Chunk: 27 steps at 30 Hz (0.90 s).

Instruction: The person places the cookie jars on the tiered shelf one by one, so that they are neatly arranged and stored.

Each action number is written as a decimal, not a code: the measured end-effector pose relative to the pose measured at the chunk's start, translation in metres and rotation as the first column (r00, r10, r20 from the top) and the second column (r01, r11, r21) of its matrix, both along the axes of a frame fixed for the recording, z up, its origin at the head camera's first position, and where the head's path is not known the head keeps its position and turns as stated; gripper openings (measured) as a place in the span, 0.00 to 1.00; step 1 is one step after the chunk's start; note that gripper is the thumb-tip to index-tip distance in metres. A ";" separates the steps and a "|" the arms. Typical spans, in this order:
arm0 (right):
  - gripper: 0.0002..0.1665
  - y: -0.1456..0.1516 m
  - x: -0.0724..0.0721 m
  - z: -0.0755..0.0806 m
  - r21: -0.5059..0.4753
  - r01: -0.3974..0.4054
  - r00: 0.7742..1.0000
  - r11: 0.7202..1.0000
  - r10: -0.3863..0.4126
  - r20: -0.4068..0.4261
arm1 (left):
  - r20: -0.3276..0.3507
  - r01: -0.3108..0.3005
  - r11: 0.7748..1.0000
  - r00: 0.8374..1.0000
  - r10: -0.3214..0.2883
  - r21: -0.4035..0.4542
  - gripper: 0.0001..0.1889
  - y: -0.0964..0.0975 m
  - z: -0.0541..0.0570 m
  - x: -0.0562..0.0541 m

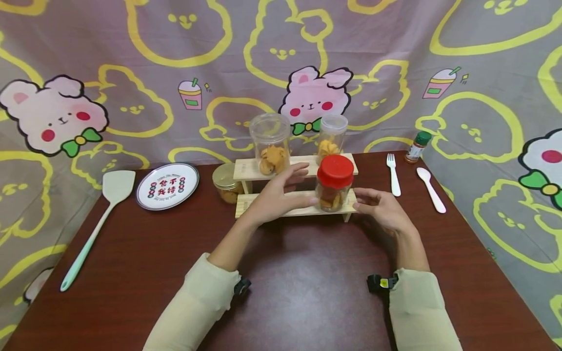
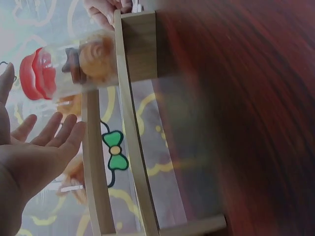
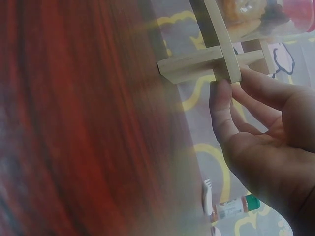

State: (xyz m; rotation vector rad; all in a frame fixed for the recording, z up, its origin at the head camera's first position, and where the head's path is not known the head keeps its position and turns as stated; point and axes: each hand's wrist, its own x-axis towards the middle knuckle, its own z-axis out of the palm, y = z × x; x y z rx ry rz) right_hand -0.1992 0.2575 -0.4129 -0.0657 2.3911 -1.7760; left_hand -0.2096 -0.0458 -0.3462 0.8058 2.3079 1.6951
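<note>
A clear jar with a red lid (image 1: 335, 171) stands on the lower step of a two-step wooden rack (image 1: 296, 212), with biscuits inside. My left hand (image 1: 281, 197) reaches over the rack at the jar's left, fingers spread and thumb tip close to its side; the left wrist view shows the palm (image 2: 37, 162) holding nothing. With thumb and fingertips my right hand (image 1: 386, 210) pinches the right end of the lower board (image 3: 230, 69). Two clear-lidded jars of biscuits, a wide one (image 1: 270, 146) and a narrow one (image 1: 331, 136), stand on the upper step.
Left of the rack sits a gold-lidded jar (image 1: 226, 183), then a printed plate (image 1: 168, 186) and a long spatula (image 1: 98, 224). At right lie a white fork (image 1: 393, 174) and spoon (image 1: 431, 190), near a green-capped spice bottle (image 1: 418, 146). A patterned cloth (image 1: 246, 44) hangs behind.
</note>
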 end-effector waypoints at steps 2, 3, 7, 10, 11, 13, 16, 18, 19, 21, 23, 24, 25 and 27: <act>0.29 0.000 0.000 0.000 0.002 0.002 1.000 1.000 -0.002 -0.003 | -0.006 -0.004 1.000 1.000 0.004 0.007 0.43 -0.008 0.000 0.001; 0.29 0.000 0.000 0.001 0.002 0.003 1.000 1.000 -0.003 -0.004 | -0.010 -0.008 1.000 1.000 0.008 0.011 0.42 -0.012 0.000 0.002; 0.29 -0.001 -0.001 0.002 -0.002 0.002 1.000 1.000 -0.002 -0.005 | -0.015 -0.028 0.999 0.999 0.028 0.038 0.40 -0.029 -0.002 0.004; 0.29 -0.002 -0.001 0.001 -0.012 0.000 1.000 1.000 0.000 0.000 | -0.024 -0.054 0.996 0.998 0.056 0.067 0.38 -0.040 -0.004 0.007; 0.29 -0.002 -0.001 0.000 -0.017 0.003 1.000 1.000 -0.003 0.004 | -0.031 -0.065 0.995 0.997 0.068 0.081 0.38 -0.043 -0.005 0.008; 0.29 -0.002 -0.001 -0.001 -0.025 0.002 1.000 1.000 -0.002 0.008 | -0.051 -0.100 0.989 0.993 0.106 0.109 0.36 -0.051 -0.006 0.010; 0.29 -0.002 0.000 -0.002 -0.028 -0.003 1.000 1.000 0.003 0.007 | -0.072 -0.172 0.971 0.980 0.186 0.164 0.33 -0.066 -0.007 0.012; 0.28 -0.002 0.001 -0.003 -0.030 -0.003 1.000 1.000 0.003 0.005 | -0.089 -0.227 0.953 0.964 0.249 0.202 0.32 -0.077 -0.006 0.010; 0.28 -0.002 0.001 -0.002 -0.028 -0.003 1.000 1.000 0.003 0.002 | -0.091 -0.257 0.942 0.955 0.281 0.216 0.31 -0.082 -0.006 0.009; 0.28 -0.002 0.001 -0.002 -0.022 -0.001 1.000 1.000 0.001 -0.002 | -0.093 -0.313 0.921 0.935 0.342 0.232 0.30 -0.094 -0.006 0.005; 0.28 -0.002 0.000 -0.002 -0.018 0.000 1.000 1.000 0.000 -0.004 | -0.098 -0.364 0.898 0.913 0.397 0.247 0.28 -0.106 -0.008 0.001; 0.28 -0.002 0.000 -0.002 -0.012 0.002 1.000 1.000 -0.002 -0.002 | -0.093 -0.394 0.887 0.900 0.426 0.241 0.27 -0.112 -0.009 -0.001; 0.28 -0.002 0.000 -0.001 -0.007 0.003 1.000 1.000 -0.003 0.000 | -0.090 -0.420 0.875 0.888 0.451 0.241 0.26 -0.117 -0.010 -0.002; 0.29 -0.002 0.001 0.000 0.003 0.004 1.000 1.000 -0.004 0.007 | -0.083 -0.470 0.849 0.862 0.501 0.240 0.25 -0.127 -0.014 -0.005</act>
